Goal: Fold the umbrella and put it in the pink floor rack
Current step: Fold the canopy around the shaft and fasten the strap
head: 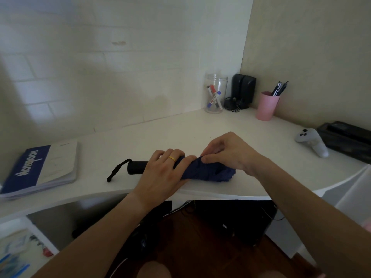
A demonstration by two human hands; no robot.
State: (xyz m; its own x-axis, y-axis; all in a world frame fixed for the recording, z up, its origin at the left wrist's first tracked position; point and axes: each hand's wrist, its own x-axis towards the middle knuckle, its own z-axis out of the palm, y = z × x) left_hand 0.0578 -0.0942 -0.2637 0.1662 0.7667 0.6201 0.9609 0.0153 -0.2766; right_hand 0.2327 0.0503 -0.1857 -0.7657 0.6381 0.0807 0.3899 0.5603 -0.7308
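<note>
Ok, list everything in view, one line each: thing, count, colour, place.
umbrella: one, navy canopy, black handle with wrist strap, lying on the desk near its front edge
desk: one, white, corner
notebook: one, blue and white, desk's left
jar: one, clear, holding markers, back by the wall
speakers: two, black, back corner
cup: one, pink, holding pens, right of the speakers
controller: one, light grey, desk's right
box: one, black, far right
left hand: one, gold ring, grip around the umbrella beside the handle
right hand: one, pinching the canopy fabric
</note>
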